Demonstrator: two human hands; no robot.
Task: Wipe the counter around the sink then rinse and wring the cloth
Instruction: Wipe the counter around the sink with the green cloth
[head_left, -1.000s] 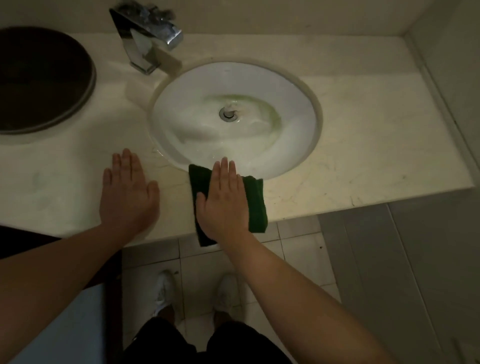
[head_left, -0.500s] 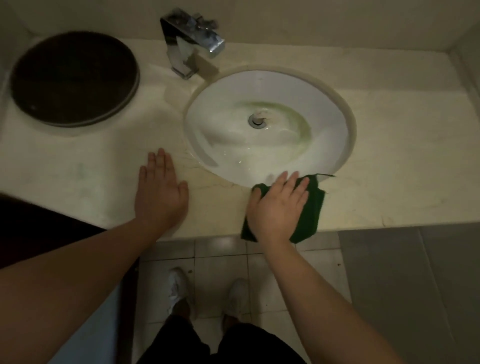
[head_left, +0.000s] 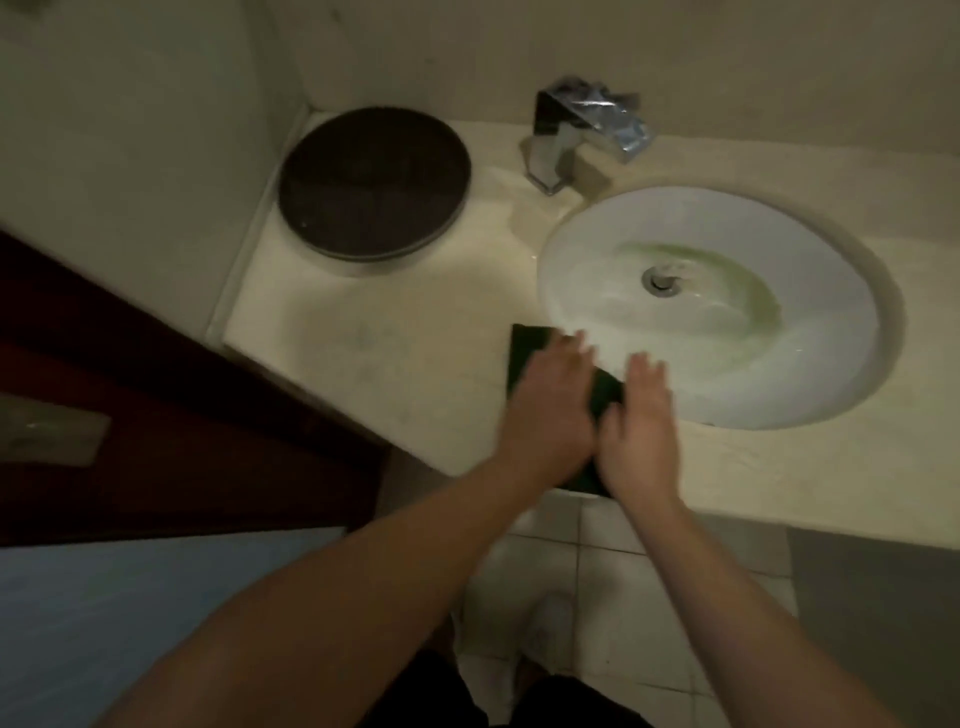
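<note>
A dark green cloth (head_left: 523, 349) lies on the cream counter (head_left: 395, 358) at the front-left rim of the white round sink (head_left: 831, 322). My left hand (head_left: 550, 405) presses flat on the cloth's left part. My right hand (head_left: 641, 431) lies on its right part, fingers pointing toward the basin. The two hands are side by side and nearly touch. Most of the cloth is hidden under them; a strip shows between the hands and one corner hangs past the counter's front edge. The picture is blurred by motion.
A chrome faucet (head_left: 582, 130) stands behind the sink at its left. A dark round tray (head_left: 374, 182) sits in the back left corner of the counter. A dark brown door (head_left: 156, 415) is at the left, and a tiled floor (head_left: 597, 545) lies below the counter edge.
The cloth has slid left from the sink's front rim to its front-left. My left hand has moved off the bare counter onto the cloth beside my right hand. The view has swung left.
</note>
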